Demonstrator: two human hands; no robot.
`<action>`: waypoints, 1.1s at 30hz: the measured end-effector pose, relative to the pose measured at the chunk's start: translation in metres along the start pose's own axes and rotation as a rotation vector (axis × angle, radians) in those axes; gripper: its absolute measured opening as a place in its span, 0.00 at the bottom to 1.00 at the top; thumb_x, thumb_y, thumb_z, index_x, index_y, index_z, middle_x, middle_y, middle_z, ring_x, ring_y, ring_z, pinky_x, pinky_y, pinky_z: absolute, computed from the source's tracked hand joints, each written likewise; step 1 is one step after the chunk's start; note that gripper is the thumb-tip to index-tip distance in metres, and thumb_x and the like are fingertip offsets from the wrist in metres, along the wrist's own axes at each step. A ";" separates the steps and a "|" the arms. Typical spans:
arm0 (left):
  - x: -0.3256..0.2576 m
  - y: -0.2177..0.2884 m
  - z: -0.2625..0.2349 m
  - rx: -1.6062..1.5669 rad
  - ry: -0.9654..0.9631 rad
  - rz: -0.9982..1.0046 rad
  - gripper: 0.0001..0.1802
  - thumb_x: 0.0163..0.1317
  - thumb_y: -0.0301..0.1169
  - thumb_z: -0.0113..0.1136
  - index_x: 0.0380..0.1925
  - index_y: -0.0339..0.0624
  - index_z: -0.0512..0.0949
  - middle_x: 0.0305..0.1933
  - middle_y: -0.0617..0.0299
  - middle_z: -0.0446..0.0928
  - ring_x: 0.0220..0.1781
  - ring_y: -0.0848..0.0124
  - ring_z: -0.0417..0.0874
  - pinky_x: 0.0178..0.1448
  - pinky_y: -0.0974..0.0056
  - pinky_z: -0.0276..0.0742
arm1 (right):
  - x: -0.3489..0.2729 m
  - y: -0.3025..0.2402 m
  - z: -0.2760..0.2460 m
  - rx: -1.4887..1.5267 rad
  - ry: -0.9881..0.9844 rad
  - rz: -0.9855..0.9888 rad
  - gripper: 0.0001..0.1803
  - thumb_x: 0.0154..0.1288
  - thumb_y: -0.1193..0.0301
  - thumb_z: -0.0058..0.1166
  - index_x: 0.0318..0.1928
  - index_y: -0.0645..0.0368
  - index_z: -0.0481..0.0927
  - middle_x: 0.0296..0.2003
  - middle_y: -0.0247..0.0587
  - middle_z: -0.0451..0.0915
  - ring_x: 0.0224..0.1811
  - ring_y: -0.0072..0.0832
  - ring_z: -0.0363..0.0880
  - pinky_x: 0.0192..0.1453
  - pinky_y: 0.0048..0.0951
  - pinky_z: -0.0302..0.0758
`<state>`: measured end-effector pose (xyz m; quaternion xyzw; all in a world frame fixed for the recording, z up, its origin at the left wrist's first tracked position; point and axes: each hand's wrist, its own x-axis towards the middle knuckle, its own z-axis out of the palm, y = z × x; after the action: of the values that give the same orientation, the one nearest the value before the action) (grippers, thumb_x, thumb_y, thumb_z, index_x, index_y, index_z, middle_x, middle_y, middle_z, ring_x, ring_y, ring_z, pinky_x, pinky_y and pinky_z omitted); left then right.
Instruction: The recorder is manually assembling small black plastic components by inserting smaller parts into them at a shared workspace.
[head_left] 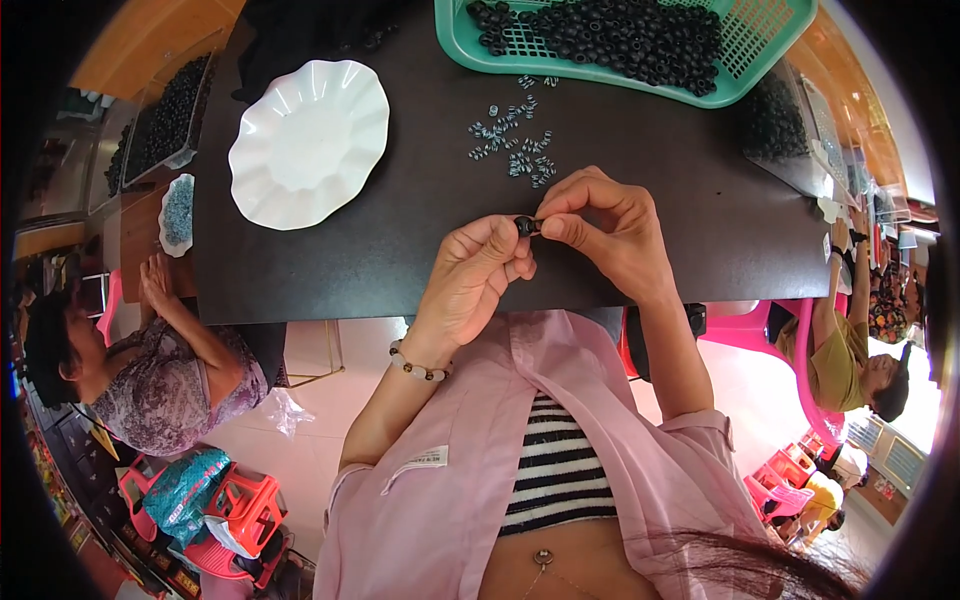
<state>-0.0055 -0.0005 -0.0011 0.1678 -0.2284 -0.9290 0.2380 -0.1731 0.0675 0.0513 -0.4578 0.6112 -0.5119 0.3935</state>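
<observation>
Between its thumb and fingers, my left hand [475,270] pinches a small round black plastic part [524,226]. From the right, my right hand [615,225] meets it, thumb and forefinger closed on a tiny dark piece [538,227] at the part's end. What that piece is cannot be made out. Just beyond my hands, several small metal springs [530,160] lie loose on the dark table [330,270]. A green plastic basket [455,50] at the far side holds a heap of black round parts [620,45].
A white scalloped plate [310,140] sits on the left. Clear bins of black parts stand at far left [170,115] and right [785,125]. One person [160,370] sits at the left, another [850,360] at the right. Red stools [245,510] stand on the floor.
</observation>
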 end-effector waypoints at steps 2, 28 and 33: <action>0.000 0.000 0.000 0.007 -0.001 0.001 0.13 0.69 0.37 0.53 0.38 0.38 0.79 0.30 0.67 0.74 0.32 0.76 0.71 0.41 0.67 0.69 | 0.000 -0.001 0.000 -0.020 -0.001 0.001 0.07 0.54 0.72 0.67 0.32 0.62 0.84 0.33 0.35 0.79 0.40 0.23 0.75 0.47 0.25 0.72; -0.001 -0.004 0.002 0.057 0.015 0.033 0.14 0.67 0.38 0.56 0.36 0.36 0.79 0.28 0.66 0.76 0.30 0.77 0.73 0.38 0.71 0.72 | -0.007 -0.004 -0.004 0.076 0.012 0.032 0.08 0.55 0.72 0.66 0.32 0.63 0.83 0.34 0.36 0.79 0.39 0.22 0.75 0.47 0.24 0.71; -0.001 -0.004 0.001 0.047 0.015 0.025 0.14 0.67 0.37 0.56 0.35 0.36 0.79 0.29 0.66 0.75 0.30 0.76 0.73 0.38 0.70 0.72 | -0.007 -0.005 -0.002 -0.059 0.031 -0.032 0.07 0.53 0.72 0.67 0.31 0.62 0.84 0.32 0.35 0.80 0.40 0.23 0.74 0.48 0.25 0.71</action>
<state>-0.0067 0.0035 -0.0021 0.1774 -0.2505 -0.9190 0.2473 -0.1720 0.0746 0.0567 -0.4710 0.6244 -0.5071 0.3620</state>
